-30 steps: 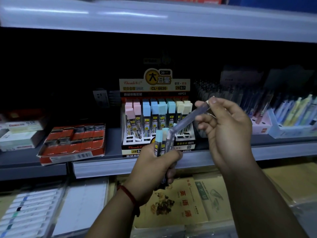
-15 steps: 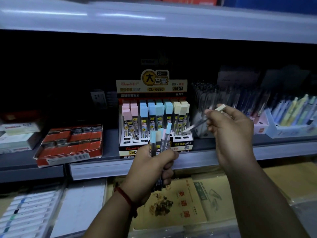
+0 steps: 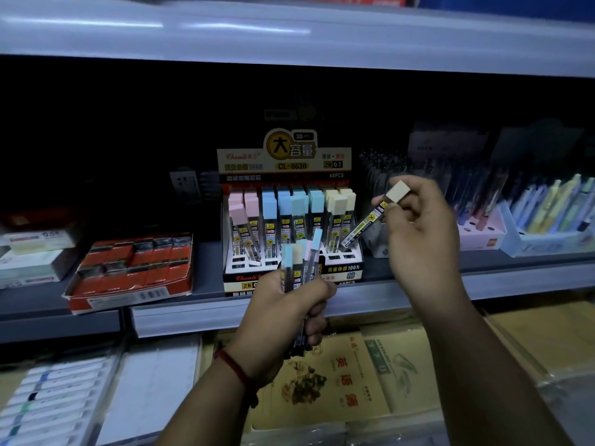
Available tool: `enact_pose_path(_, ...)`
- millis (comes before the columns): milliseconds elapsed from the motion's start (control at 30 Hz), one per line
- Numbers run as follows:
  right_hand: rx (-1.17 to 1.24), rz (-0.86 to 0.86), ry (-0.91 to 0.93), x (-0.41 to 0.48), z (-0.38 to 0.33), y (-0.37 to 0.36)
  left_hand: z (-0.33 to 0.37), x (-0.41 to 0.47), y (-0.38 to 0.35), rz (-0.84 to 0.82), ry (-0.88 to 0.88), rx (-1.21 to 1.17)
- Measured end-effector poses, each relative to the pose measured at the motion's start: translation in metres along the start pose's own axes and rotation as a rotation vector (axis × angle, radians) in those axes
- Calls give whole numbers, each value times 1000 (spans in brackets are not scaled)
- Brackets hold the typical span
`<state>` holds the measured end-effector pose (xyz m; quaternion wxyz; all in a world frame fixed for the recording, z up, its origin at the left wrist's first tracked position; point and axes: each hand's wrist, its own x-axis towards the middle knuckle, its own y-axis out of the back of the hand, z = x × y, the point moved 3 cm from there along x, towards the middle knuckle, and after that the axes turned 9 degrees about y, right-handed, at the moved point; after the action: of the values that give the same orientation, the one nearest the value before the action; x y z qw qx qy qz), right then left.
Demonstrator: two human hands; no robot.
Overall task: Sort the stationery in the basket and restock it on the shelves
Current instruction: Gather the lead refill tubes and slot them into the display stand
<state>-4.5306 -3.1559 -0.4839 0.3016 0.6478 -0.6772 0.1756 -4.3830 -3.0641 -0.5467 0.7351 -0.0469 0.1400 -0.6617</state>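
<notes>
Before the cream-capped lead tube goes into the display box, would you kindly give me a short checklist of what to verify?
1. Right hand pinches the cream-capped tube firmly: ok.
2. Cap colour matches the cream column at the right of the display box: ok.
3. Tube's lower end points at that column: ok, tilted, with its tip close by.
4. Free slot there: cannot tell, the tube and its neighbours hide it.
5. Lead grade matches the box's 2B 0.7 label: cannot tell, print too small.
6. Left hand grips the other tubes clear of the path: ok.
</notes>
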Motion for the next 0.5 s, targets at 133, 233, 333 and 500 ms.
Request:
enact_pose_path(133,-70,-70,62,0,-1,-1,0,-1,0,-3,-3,-5)
enact_pose_path(233,-117,-175,105,-1,-1,-4,0,0,0,-6,0,-5)
enact_pose_path(333,-238,-233,186,-4,0,-10,0,0,0,-6,-1,-5)
enact_pose_path(500,-248,-159,214,-7,-3,-16,0,0,0,-9,6,-17)
